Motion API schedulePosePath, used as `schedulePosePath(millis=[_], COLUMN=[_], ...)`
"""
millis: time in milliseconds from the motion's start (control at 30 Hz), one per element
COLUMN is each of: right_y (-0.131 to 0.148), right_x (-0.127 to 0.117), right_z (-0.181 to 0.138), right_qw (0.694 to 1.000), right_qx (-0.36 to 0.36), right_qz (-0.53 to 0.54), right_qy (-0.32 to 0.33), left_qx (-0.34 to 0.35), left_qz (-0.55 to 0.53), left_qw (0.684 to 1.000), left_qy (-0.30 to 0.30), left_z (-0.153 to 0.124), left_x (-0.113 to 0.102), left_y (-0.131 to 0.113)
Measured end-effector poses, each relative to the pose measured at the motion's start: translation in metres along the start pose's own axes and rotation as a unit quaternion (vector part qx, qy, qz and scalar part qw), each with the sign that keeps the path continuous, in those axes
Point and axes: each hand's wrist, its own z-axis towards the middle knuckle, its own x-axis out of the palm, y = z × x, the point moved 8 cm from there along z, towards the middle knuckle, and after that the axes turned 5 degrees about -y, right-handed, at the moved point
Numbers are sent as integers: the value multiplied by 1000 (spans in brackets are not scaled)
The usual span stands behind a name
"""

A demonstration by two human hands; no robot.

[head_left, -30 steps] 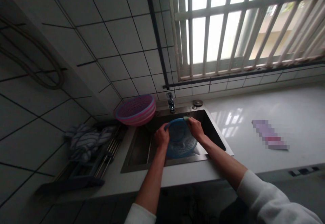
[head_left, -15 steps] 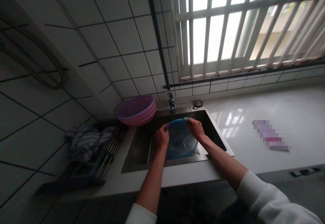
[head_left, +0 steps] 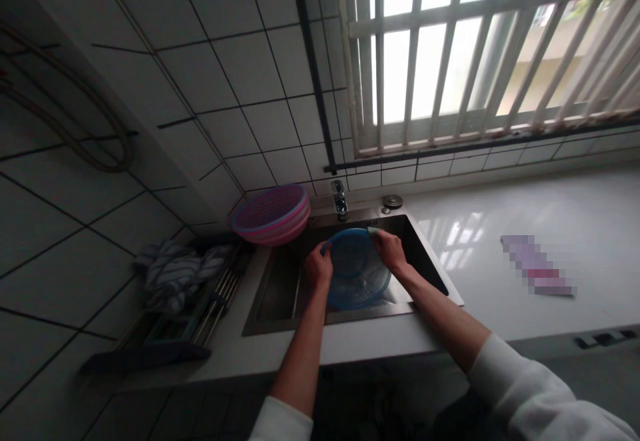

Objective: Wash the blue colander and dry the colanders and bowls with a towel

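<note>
A round blue plastic colander (head_left: 357, 278) is held tilted over the steel sink (head_left: 280, 301), its slotted side facing me. My left hand (head_left: 319, 266) is closed on the colander's left rim. At the top right of the rim, my right hand (head_left: 391, 249) is closed round a small pale green pad (head_left: 373, 231), pressing it against the edge. Whether the pad is sponge or cloth I cannot make out. Behind the colander stands a chrome faucet (head_left: 339, 200); no running water shows.
Pink and purple plastic baskets (head_left: 273, 218) lean stacked at the sink's back left corner. A striped cloth (head_left: 177, 274) lies on a dark rack (head_left: 200, 334) at left. The drain cover (head_left: 393, 201) sits behind the sink. A blurred purple packet (head_left: 537, 264) lies on the white counter (head_left: 480, 281).
Both hands keep their places on the colander, with the green pad still at its rim. The whole view has shifted slightly; the colander's tilt looks almost unchanged.
</note>
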Motion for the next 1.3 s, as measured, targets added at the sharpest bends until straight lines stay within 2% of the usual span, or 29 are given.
schedulePosePath(millis=[67, 200, 267, 333, 433, 533, 600, 733, 800, 900, 1000, 1067, 1167, 1233, 1300], right_y=[7, 41, 49, 42, 15, -1, 4, 39, 50, 36, -7, -33, -44, -35, -14], right_x=[4, 21, 23, 18, 3, -3, 2, 26, 32, 20, -1, -7, -7, -3, 5], right_z=[-3, -14, -15, -11, -2, 0, -3, -14, -16, -7, 4, 6, 6, 5, 1], right_qw=[1000, 992, 989, 993, 999, 1000, 1000, 991, 987, 994, 999, 996, 994, 996, 998], right_qx=[-17, -96, -116, -97, -31, -1, -18, -103, -128, -91, 21, 82, 104, 86, 43], right_qz=[-8, -21, -20, -14, -3, -4, -12, -24, -16, 0, 11, 13, 9, 8, 11], right_qy=[19, 85, 91, 71, 17, -7, 9, 84, 101, 56, -25, -40, -22, -3, 37], left_qx=[27, 104, 113, 84, 18, -3, 15, 104, 119, 67, -17, -47, -13, 40, 84], left_qz=[8, 39, 39, 26, 3, 0, 12, 51, 50, 1, -63, -82, -62, -43, -30], left_qw=[1000, 990, 989, 994, 1000, 1000, 1000, 989, 987, 997, 997, 994, 998, 998, 996], left_qy=[12, 82, 89, 67, 10, -10, 11, 90, 99, 48, -37, -50, -21, -16, 9], left_z=[-3, -13, -14, -9, 0, 2, -1, -13, -15, -7, 5, 9, 10, 7, 3], left_x=[4, 23, 25, 20, 5, 0, 5, 23, 25, 14, -2, -3, 7, 12, 19], left_y=[-8, -28, -30, -22, -4, 2, -4, -28, -32, -19, 6, 16, 13, 2, -9])
